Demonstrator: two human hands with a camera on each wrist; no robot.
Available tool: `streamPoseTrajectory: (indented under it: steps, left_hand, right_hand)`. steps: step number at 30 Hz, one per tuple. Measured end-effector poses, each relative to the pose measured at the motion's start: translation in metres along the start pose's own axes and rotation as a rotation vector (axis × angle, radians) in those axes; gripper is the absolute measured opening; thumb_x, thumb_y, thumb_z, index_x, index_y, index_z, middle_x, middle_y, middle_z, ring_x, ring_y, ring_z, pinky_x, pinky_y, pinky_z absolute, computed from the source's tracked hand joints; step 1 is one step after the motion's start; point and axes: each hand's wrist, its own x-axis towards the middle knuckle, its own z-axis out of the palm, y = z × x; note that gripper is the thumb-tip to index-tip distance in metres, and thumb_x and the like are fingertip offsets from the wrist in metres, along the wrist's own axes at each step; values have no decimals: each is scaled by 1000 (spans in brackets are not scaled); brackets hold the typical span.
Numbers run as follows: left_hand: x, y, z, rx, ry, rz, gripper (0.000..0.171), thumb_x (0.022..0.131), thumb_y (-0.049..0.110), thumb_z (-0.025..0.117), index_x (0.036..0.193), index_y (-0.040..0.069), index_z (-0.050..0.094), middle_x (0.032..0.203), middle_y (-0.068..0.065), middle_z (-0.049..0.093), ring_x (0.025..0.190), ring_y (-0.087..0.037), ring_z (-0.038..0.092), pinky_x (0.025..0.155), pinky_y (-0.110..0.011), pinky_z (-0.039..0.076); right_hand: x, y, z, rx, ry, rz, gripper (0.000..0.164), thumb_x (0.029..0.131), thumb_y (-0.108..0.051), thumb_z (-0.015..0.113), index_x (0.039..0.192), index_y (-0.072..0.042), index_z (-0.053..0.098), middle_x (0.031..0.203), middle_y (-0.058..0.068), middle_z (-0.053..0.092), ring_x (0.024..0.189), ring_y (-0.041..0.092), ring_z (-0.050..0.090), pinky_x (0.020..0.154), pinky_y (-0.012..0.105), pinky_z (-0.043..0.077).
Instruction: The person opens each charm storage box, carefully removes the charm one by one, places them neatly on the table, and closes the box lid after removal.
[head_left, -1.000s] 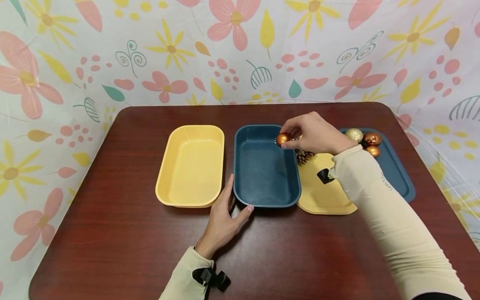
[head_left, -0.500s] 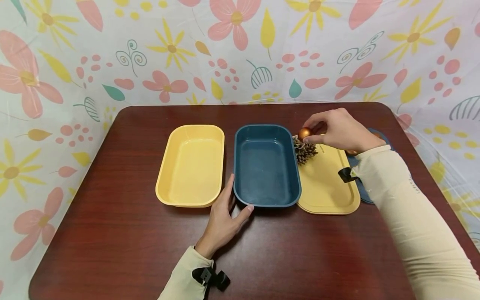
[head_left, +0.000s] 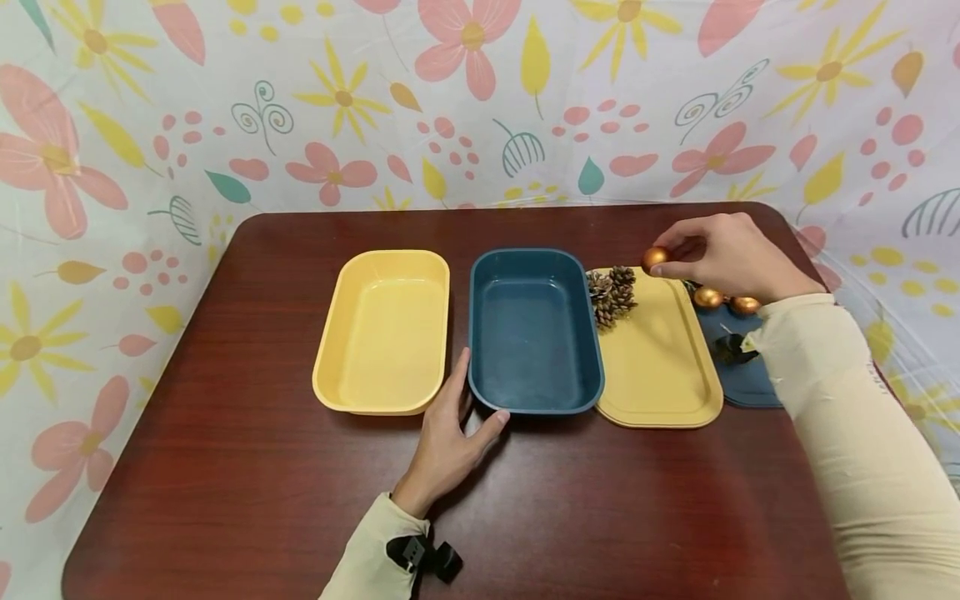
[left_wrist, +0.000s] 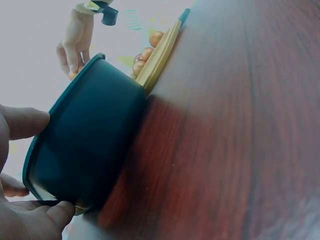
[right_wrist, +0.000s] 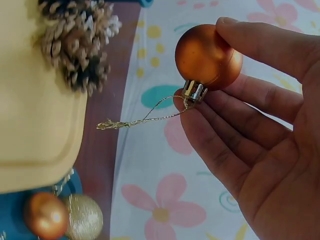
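Observation:
My right hand (head_left: 729, 257) pinches a matte copper Christmas bauble (right_wrist: 207, 57) between thumb and fingers. Its metal cap and gold string loop (right_wrist: 150, 119) show in the right wrist view. In the head view, the bauble is over the far edge of a flat yellow lid (head_left: 660, 358). My left hand (head_left: 447, 446) spreads at the near left corner of a deep blue container (head_left: 536, 333). Its straight thumb touches the front rim, and the other fingers lie along the left side. That container holds nothing, nor does the yellow container (head_left: 382, 342) left of it.
Pine cones (head_left: 613, 296) cluster at the yellow lid's far left corner. Further right, copper baubles (head_left: 708, 297) and a glittery gold bauble (right_wrist: 84, 217) lie on a blue lid (head_left: 750, 387), partly behind my right arm. A flowered cloth (head_left: 480, 100) hangs behind the brown table (head_left: 285, 500).
My right hand has carried the copper bauble rightward, from over the blue container, past the pine cones, to the yellow lid's far right part. My left hand has stayed in place.

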Motion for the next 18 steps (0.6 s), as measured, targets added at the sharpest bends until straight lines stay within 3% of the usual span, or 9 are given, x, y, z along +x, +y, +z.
streamPoseTrajectory:
  steps: [5, 11, 18]
  left_hand:
    - [0, 0, 0, -8, -5, -2, 92, 90, 23, 75, 162, 10, 18, 168, -9, 22, 154, -19, 24, 121, -43, 33]
    - [0, 0, -1, -11, 7, -4, 92, 90, 22, 75, 162, 12, 18, 168, -8, 23, 154, -18, 25, 120, -42, 33]
    - [0, 0, 0, -17, -4, -4, 93, 90, 22, 75, 162, 9, 18, 168, -10, 22, 154, -18, 24, 120, -42, 33]
  right_hand:
    - [-5, 11, -9, -14, -6, 73, 32, 86, -49, 76, 107, -26, 76, 101, 2, 76, 80, 8, 60, 67, 27, 46]
    - [-11, 24, -11, 32, 2, 109, 33, 85, -46, 78, 106, -21, 76, 101, 6, 76, 71, -13, 55, 64, 15, 43]
    - [-23, 41, -11, 74, 24, 138, 32, 83, -34, 83, 107, -14, 76, 93, 10, 78, 66, -13, 58, 60, 10, 42]
